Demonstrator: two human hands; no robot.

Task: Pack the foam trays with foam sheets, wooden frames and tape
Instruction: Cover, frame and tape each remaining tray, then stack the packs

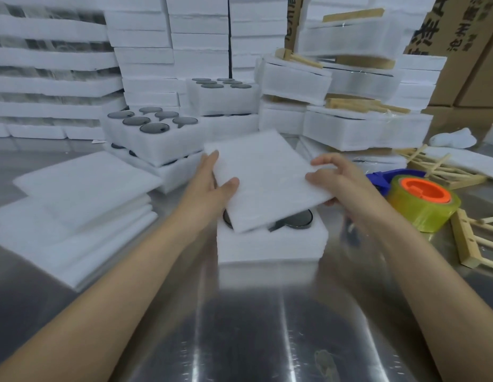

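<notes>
A white foam sheet [263, 179] is held tilted above a white foam tray [270, 245] in the middle of the metal table. My left hand [215, 186] grips the sheet's left edge, thumb on top. My right hand [340, 179] pinches its right edge. Dark round lids [297, 217] in the tray show just under the sheet's near edge. A roll of yellowish tape [423, 205] on a dispenser with an orange core lies right of the tray. Wooden frames [472, 244] lie at the right edge.
A stack of loose foam sheets [74, 210] lies on the left. Foam trays with dark lids [154, 133] stand behind. Packed trays with wooden frames [364, 125] pile up at the back right, with cardboard boxes [471, 51] beyond. The shiny table surface [267, 334] stretches toward me.
</notes>
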